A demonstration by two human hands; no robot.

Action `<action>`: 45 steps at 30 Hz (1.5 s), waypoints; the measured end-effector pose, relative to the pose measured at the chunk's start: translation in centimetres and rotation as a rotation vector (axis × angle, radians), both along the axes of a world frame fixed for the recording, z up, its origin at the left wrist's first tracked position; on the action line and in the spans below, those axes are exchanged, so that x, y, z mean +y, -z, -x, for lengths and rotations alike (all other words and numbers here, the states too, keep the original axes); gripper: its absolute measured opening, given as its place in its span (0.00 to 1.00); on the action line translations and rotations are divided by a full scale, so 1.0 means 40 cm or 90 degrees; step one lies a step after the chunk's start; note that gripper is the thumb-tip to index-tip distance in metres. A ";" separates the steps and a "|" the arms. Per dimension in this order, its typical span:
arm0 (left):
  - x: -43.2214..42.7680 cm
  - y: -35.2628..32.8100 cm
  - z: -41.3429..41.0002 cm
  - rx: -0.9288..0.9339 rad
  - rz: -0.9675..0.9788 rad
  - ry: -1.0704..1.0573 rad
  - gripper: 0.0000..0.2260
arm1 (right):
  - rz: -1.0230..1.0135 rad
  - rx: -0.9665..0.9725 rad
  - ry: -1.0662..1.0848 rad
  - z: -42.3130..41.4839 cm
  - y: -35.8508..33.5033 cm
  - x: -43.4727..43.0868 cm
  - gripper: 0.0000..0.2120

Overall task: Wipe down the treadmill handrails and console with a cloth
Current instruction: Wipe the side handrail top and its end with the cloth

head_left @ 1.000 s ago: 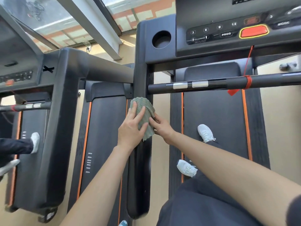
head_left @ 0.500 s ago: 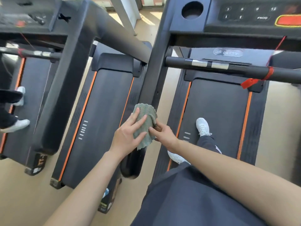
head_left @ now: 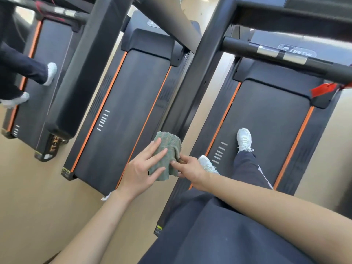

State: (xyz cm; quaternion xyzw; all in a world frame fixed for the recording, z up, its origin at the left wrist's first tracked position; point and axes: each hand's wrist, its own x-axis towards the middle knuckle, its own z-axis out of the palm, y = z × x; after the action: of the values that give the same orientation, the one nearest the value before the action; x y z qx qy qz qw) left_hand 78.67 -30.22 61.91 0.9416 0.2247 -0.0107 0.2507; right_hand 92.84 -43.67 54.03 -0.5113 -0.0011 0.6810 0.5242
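1. Centrally, a green terry cloth [head_left: 166,155] is seen draped over the near end of a black handrail [head_left: 190,92], which slants down from the far top of the view between two treadmills.
2. The left side of the cloth is covered by the left hand [head_left: 142,171]. Its grip is spread, with straight fingers laid flat and pressed against the fabric.
3. The right edge of the cloth is pinched by the right hand [head_left: 190,168], its grip closed on the fabric between thumb and fingertips.
4. Both bare forearms are stretched in from the near edge, above dark navy clothing.
5. To the right, a dark belt [head_left: 266,121] edged with orange stripes is shown, with a white shoe [head_left: 244,140] planted on it.
6. At the far right, a black crossbar [head_left: 285,56] with two silver bands is shown, and a red tag [head_left: 323,89] is hung from it.
7. To the left of the handrail, a neighbouring treadmill [head_left: 123,111] is shown on a tan floor [head_left: 38,187]. Further left, a second person's legs [head_left: 22,67], in dark trousers and white shoes, are seen on a third machine.
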 end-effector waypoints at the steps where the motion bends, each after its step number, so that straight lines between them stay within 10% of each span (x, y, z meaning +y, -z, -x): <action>1: -0.007 0.000 0.018 0.002 -0.002 -0.003 0.29 | 0.008 0.005 -0.018 0.012 0.001 -0.003 0.16; 16: -0.040 0.017 0.007 -0.029 -0.048 -0.082 0.22 | 0.022 0.000 0.087 -0.040 -0.032 0.029 0.16; 45: 0.177 -0.033 -0.666 0.085 -0.022 -0.088 0.29 | -0.051 -0.203 0.281 -0.591 -0.067 0.240 0.17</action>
State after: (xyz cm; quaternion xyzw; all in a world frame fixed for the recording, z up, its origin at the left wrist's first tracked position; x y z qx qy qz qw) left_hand 105.31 -23.12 63.22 0.9251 0.3056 -0.0520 0.2194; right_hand 116.46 -34.05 56.71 -0.5785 0.0010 0.4606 0.6733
